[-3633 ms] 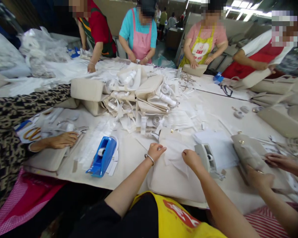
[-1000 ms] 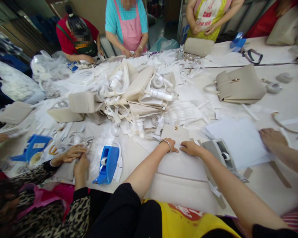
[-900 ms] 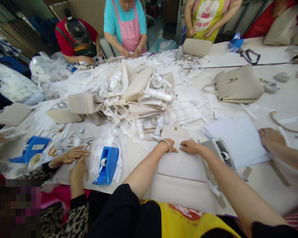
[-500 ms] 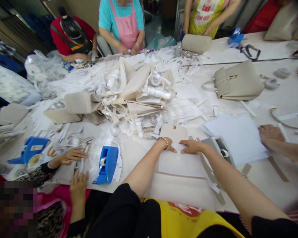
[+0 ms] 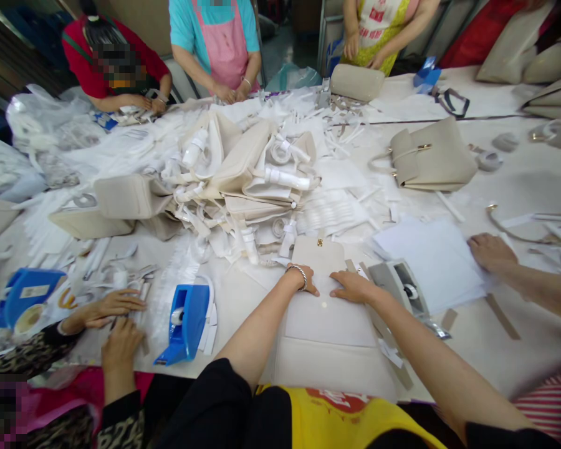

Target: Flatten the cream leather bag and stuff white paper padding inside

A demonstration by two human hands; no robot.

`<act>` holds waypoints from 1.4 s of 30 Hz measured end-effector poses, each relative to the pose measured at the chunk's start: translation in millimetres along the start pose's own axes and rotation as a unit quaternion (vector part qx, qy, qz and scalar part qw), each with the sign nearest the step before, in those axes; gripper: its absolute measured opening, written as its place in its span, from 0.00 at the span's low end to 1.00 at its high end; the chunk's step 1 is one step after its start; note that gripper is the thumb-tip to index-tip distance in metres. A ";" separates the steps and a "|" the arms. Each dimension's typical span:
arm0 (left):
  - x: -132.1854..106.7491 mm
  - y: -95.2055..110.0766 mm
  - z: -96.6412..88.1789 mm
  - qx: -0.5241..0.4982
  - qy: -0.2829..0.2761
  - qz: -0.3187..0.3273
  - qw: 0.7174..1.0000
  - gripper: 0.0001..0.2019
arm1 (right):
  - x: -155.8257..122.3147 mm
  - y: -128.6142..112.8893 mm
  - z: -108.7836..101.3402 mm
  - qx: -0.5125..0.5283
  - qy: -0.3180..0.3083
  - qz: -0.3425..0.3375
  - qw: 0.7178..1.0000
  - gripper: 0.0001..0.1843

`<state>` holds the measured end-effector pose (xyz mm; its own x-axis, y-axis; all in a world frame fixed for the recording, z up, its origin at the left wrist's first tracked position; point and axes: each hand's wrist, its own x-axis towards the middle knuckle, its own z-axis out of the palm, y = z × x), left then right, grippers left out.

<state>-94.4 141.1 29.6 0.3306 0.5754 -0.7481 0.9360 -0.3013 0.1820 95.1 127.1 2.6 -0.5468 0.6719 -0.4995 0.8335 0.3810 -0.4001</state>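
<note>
Wide pale table (image 5: 537, 193) fills foreground; dark seam (image 5: 402, 121) crosses its far right. Behind: grey floor (image 5: 287, 48), grey metal frame (image 5: 325, 38) alongside, brown wall panel (image 5: 153, 26) upper left. Back dim.

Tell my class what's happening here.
The person in a yellow apron has their left hand and right hand on a pale sheet over a flat beige bag, its gold fitting at the far end. A blue tape dispenser stands to the left, a grey one to the right. Beyond lies a heap of beige bags; other people work around the table.
</note>
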 end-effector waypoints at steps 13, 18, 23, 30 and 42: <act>4.2 -3.7 -3.3 -0.004 -0.001 -0.010 1.000 0.35 | 23.7 99.5 -103.5 -0.014 0.247 0.260 0.933 0.16; 6.3 -3.1 -4.0 -0.004 0.006 -0.017 1.000 0.35 | 44.5 145.1 -132.3 0.010 0.228 0.334 0.914 0.14; 13.1 -5.0 -0.7 0.001 0.014 -0.021 1.000 0.36 | 74.8 152.9 -118.1 0.055 0.233 0.351 0.905 0.13; 20.1 -8.4 4.5 -0.016 0.011 -0.020 1.000 0.38 | 69.1 179.8 -122.0 0.161 0.333 0.377 0.849 0.13; 8.4 -3.4 -2.2 -0.021 0.008 -0.017 1.000 0.36 | 20.8 93.4 -183.5 0.259 0.440 0.057 0.858 0.22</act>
<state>-94.5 148.7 24.1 0.3009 0.5966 -0.7440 0.9506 -0.2503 0.1837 175.9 293.2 95.8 -0.0025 0.9923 0.1240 0.6068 0.1001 -0.7885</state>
